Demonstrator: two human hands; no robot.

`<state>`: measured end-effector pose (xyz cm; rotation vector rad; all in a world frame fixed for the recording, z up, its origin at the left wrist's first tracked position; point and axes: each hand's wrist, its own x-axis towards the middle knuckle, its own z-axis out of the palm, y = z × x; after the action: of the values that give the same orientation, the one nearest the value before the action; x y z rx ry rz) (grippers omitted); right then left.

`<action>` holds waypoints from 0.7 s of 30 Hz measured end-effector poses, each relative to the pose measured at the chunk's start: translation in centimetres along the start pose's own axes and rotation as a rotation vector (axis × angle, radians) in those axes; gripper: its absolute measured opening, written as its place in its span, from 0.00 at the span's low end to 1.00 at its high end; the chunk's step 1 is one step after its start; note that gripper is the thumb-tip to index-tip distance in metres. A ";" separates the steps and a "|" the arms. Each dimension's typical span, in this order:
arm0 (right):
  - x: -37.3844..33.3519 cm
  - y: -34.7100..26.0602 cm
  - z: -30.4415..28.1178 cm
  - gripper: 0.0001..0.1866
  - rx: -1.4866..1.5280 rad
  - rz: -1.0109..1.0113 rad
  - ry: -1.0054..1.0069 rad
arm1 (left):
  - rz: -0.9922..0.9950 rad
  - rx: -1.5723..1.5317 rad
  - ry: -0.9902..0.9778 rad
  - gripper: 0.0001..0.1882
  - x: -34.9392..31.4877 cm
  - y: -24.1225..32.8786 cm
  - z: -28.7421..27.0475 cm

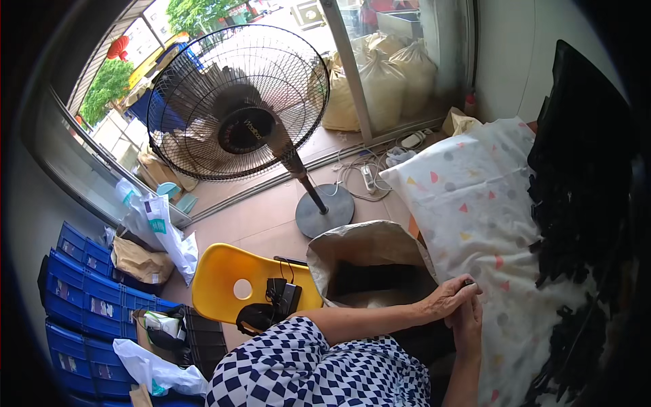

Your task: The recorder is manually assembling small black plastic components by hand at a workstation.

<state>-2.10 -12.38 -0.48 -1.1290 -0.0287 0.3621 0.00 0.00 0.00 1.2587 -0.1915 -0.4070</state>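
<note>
My left hand and my right hand are pressed together above the near edge of a white patterned cloth. Both have their fingers closed. A small black piece shows at the fingertips; its kind is too small to tell, and the fingers hide most of it. On the cloth to the right lies a heap of black pieces, thin and ragged along its edge. Just left of my hands a large open paper sack stands with its mouth up, dark inside.
A yellow stool at the left bears a black power adapter and cord. Beyond it stands a black pedestal fan on a round base. Blue crates line the left wall; a power strip and cables lie on the floor.
</note>
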 end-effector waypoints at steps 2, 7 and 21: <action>-0.3 0.3 -0.3 0.17 0.014 -0.017 0.053 | -0.118 -0.023 -0.033 0.16 0.4 0.0 0.0; -2.8 1.9 -0.9 0.15 0.082 0.070 0.204 | -0.018 0.098 0.002 0.20 -1.4 -1.5 1.2; -12.4 -2.8 -8.8 0.17 -0.529 -0.234 0.588 | -0.222 -0.220 -0.263 0.10 3.2 -1.4 8.4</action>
<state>-11.23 -24.88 0.19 -1.7013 0.2740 -0.2129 -0.38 -8.99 0.96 1.0103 -0.2245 -0.7663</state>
